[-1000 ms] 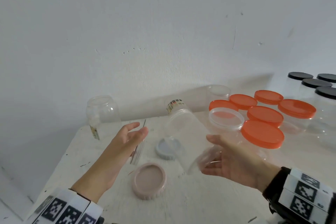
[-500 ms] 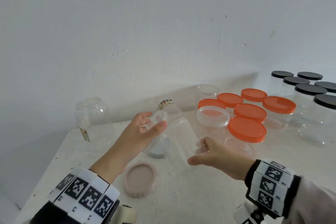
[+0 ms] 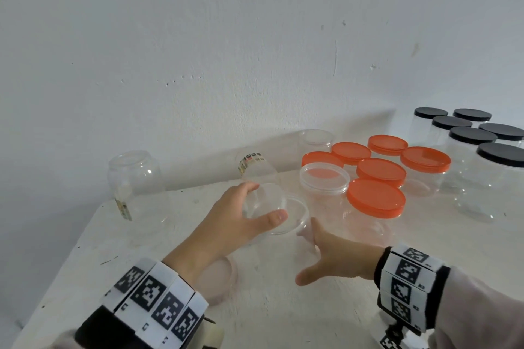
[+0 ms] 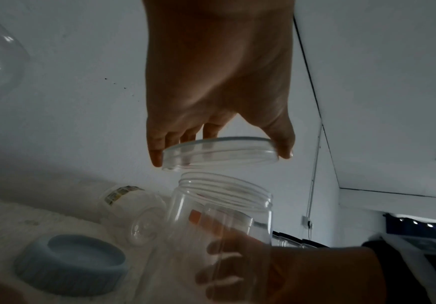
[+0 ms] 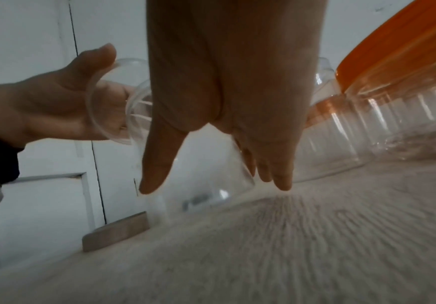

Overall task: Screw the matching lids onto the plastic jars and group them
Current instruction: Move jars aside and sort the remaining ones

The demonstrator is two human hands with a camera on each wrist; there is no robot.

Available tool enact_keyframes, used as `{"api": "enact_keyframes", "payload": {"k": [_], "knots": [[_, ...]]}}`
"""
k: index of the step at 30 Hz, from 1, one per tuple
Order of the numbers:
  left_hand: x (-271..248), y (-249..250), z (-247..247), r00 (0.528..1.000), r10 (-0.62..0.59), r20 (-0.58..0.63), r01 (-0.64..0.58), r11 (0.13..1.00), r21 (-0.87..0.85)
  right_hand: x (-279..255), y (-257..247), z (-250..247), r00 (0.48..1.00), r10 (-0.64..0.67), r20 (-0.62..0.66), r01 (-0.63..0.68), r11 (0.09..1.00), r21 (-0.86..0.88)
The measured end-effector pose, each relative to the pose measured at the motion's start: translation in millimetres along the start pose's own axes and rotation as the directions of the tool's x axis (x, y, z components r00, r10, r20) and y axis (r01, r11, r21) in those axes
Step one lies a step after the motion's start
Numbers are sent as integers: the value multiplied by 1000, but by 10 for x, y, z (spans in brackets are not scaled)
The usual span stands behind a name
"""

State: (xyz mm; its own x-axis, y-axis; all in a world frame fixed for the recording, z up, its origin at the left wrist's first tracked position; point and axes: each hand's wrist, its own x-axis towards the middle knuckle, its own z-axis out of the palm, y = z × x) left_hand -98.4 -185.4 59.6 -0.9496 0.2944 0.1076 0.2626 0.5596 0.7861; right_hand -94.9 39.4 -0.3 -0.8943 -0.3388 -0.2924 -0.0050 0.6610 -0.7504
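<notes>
Left hand [image 3: 226, 224] now over jar [image 4: 221, 207], lid [image 4: 220, 153] pinched

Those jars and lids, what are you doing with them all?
I'm putting lids on jars. My left hand holds a clear lid just above the open clear jar, not screwed on yet. My right hand grips that jar on the table. Finished jars with orange lids and black lids already stand grouped. A pink lid and a blue lid still wait.
</notes>
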Motion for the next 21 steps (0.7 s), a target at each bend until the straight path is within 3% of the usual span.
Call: {"api": "enact_keyframes", "payload": {"k": [7, 12, 21], "knots": [[79, 102, 194, 994, 69, 85, -87, 968, 234, 2, -81, 3, 991, -104, -82, 120, 969, 217], [182, 154, 300, 989, 89, 117, -130, 902, 411, 8, -81, 14, 988, -111, -107, 128, 976, 178], [208, 174, 362, 986, 72, 153, -137, 873, 468, 32, -113, -25, 992, -95, -88, 104, 989, 109]]}}
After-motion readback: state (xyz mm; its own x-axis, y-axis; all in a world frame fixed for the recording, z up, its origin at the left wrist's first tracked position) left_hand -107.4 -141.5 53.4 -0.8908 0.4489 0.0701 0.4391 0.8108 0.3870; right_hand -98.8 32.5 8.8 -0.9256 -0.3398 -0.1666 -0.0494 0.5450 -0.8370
